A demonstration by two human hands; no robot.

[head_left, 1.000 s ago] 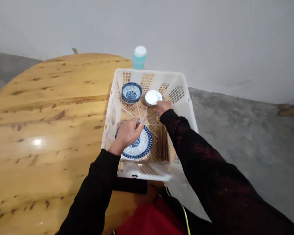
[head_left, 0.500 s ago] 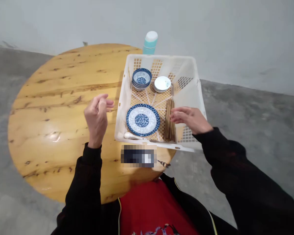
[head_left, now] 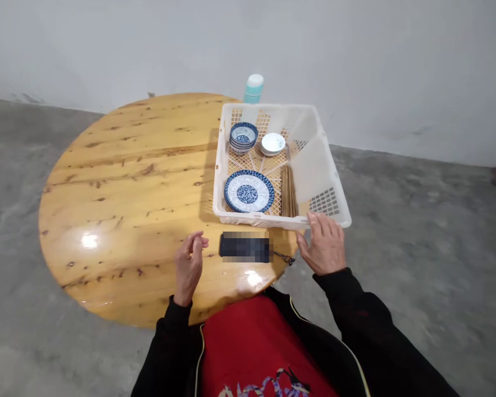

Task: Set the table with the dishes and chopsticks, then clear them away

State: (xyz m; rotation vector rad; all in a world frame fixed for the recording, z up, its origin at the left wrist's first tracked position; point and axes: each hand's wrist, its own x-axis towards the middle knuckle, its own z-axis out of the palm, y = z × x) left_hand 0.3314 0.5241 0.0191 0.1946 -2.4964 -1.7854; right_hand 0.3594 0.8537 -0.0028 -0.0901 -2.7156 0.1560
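Note:
A white plastic basket (head_left: pixel 221 171) stands on the right part of the round wooden table. My right hand (head_left: pixel 324 243) is at its near right corner, fingers stretched onto the rim and thumb apart. Nothing shows in my left hand (head_left: pixel 189 268), its fingers loosely bent above the table, left of a dark flat object (head_left: pixel 246 248) that is pixelated. In the basket are stacked blue-and-white bowls (head_left: pixel 243 138), small white bowls (head_left: pixel 273 143), blue-and-white plates (head_left: pixel 249 191) and a bundle of wooden chopsticks (head_left: pixel 288 192). The basket's near wall hides part of the floor inside.
The wooden table (head_left: pixel 119 204) extends left, with glare on its varnish. A bottle (head_left: pixel 253 89), turquoise with a white cap, stands behind the basket. A cord (head_left: pixel 284 257) trails from the dark object. Concrete floor (head_left: pixel 417 237) lies right of the table, with a pale wall behind.
My right hand has come out from over the chopsticks to the basket's near rim. My left hand has moved down and nearer to me. The white spoon has dropped from sight behind the near wall.

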